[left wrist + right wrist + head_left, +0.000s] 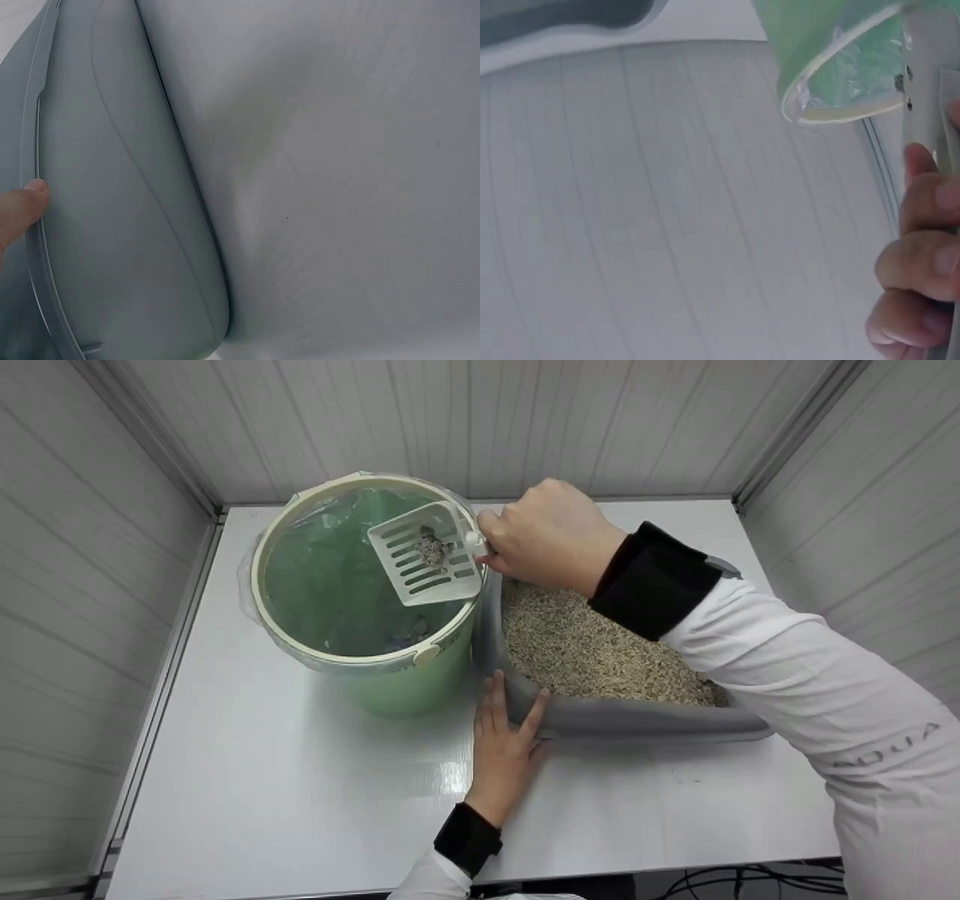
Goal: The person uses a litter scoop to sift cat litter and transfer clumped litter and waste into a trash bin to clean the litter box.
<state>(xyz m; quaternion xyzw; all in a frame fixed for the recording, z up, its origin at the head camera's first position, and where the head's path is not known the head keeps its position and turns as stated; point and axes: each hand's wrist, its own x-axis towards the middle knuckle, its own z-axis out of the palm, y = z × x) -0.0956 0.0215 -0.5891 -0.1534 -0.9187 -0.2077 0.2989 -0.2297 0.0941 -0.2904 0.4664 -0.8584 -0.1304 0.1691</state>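
Note:
My right hand (551,536) grips the handle of a white slotted litter scoop (397,547), its fingers curled round it in the right wrist view. A few grey litter clumps (433,551) lie on the scoop, which hangs over the right side of a green bucket (405,690) lined with a clear plastic bag (337,540). Dark clumps sit low inside the bucket. My left hand (504,765) rests with fingers spread and extended on the near left corner of a grey litter box (637,718). In the left wrist view a fingertip (36,187) touches the box's rim.
Tan granular litter (592,649) fills the box, which stands close against the bucket's right side. Both stand on a white table (360,810) enclosed by grey panel walls (510,420). Black cables (750,881) lie below the front edge at right.

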